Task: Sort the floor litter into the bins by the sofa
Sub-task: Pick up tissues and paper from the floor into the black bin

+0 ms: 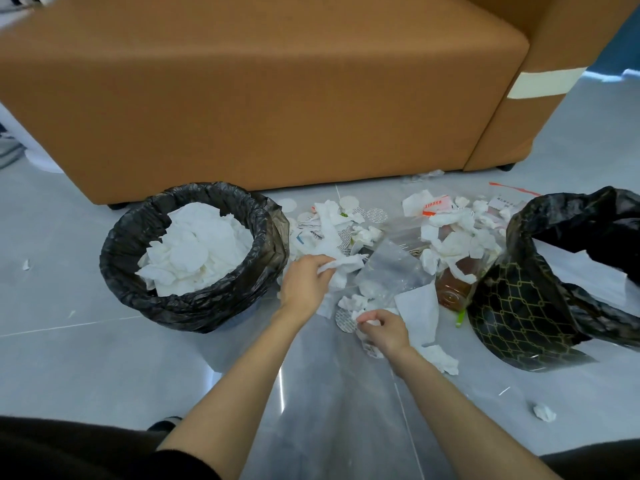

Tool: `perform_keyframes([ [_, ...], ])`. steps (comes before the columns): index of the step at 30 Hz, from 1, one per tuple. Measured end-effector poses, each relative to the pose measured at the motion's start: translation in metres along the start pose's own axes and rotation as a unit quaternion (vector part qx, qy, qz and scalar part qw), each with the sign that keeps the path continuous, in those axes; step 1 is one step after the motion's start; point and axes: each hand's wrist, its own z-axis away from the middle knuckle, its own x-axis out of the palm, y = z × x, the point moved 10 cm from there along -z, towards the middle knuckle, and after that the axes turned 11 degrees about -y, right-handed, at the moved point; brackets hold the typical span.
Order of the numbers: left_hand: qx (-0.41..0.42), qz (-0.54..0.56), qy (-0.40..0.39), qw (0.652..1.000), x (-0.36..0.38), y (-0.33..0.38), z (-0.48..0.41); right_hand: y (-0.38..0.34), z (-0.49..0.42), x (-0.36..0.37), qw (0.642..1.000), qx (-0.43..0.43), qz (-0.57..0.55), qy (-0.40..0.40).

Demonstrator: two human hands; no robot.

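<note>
Dark clothing (69, 452), glossy grey floor (104, 358), tissue litter (453, 247), brown sofa (242, 98) beyond.

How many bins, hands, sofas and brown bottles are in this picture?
Bins: 2, tissue-filled bin, patterned bin
Hands: 2, left hand gripping a tissue strip, right hand pinching a tissue wad
Sofa: 1
Brown bottle: 1
Total: 6

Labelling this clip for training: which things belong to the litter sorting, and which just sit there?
Job: left hand gripping long tissue; right hand pinching small tissue; litter pile; left bin; right bin.
Just there: sofa; pale strip on its arm.
</note>
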Motion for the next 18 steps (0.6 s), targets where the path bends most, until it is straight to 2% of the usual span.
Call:
perform_keyframes([
  [4,0.026,0.049,0.065,0.996,-0.044,0.025,0.006,-0.052,0.006,-0.005,0.988,-0.037,-0.152,-0.011],
  [8,0.047,0.098,0.137,0.985,-0.106,0.042,0.019,-0.117,0.012,0.008,0.974,-0.097,-0.198,-0.054],
  [11,0.041,0.125,0.196,0.972,-0.154,0.038,0.034,-0.166,0.022,0.035,0.968,-0.138,-0.174,-0.113],
  [18,-0.044,0.077,0.243,0.966,-0.208,-0.019,0.068,-0.233,0.045,0.123,0.962,-0.172,-0.033,-0.208],
])
